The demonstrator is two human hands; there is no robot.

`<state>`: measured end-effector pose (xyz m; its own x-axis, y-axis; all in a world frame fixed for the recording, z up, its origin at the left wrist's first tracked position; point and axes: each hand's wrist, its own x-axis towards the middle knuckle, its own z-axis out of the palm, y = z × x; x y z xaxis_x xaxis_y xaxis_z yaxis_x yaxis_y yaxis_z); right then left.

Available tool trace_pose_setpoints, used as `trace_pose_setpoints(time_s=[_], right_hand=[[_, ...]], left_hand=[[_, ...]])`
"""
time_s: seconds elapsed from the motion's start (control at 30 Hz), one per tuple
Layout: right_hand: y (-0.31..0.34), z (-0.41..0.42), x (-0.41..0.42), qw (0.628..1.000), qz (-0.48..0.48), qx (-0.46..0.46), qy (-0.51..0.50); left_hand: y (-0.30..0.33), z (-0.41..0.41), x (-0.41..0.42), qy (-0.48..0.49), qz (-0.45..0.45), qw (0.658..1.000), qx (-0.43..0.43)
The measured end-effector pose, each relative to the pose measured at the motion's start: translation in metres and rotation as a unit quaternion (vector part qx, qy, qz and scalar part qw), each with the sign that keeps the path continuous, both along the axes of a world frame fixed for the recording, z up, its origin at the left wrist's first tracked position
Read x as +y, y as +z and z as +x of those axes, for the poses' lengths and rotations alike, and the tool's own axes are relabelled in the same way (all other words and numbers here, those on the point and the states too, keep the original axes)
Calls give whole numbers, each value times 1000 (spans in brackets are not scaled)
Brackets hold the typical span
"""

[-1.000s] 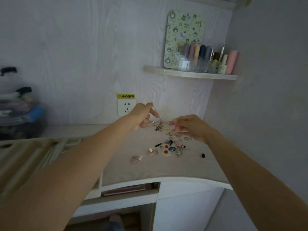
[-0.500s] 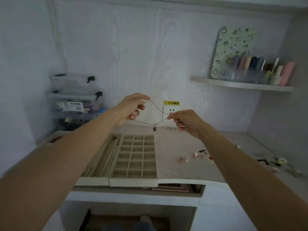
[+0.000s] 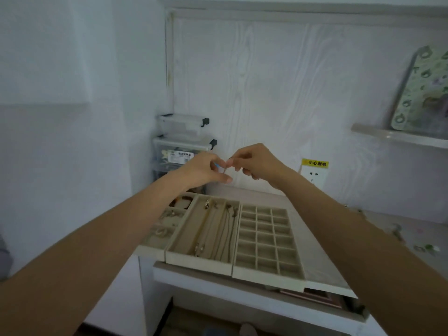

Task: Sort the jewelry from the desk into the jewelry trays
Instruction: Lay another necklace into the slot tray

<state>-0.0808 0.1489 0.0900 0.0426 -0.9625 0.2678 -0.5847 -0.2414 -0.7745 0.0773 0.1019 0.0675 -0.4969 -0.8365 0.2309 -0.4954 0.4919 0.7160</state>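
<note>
Beige long-slot necklace tray [image 3: 180, 257] | above it left hand [image 3: 203, 169] and right hand [image 3: 257, 162] pinch thin silver chain [image 3: 226, 169] between fingertips, nearly touching

Yellow sticker [image 3: 315, 163] above wall socket [image 3: 314, 176]: "小心触电". White label [image 3: 180, 155] on clear storage box [image 3: 184, 151]: dark print, too small to read. No other legible text.
</note>
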Motion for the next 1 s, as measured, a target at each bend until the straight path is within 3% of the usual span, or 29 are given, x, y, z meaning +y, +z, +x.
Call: trace_pose_setpoints(time_s=[0.13,0.3,0.47,0.73,0.9,1.0], right_hand=[[-4,15,-13,999,1,-51,5],[-14,15,-21,991,8,-127,-26],[-28,11,-23,993,23,-107,-41],[-35,15,-21,997,26,-59,-53],[-33,20,-19,996,12,-46,-71],[-35,23,-17,996,16,-21,-87]], left_hand=[[-8,16,-12,12,-27,998,-52],[-20,34,-23,61,26,998,-14],[-27,44,-24,93,44,994,40],[-31,59,-24,107,-10,993,-56],[-26,60,-10,99,89,982,132],[-23,59,-2,107,117,970,187]])
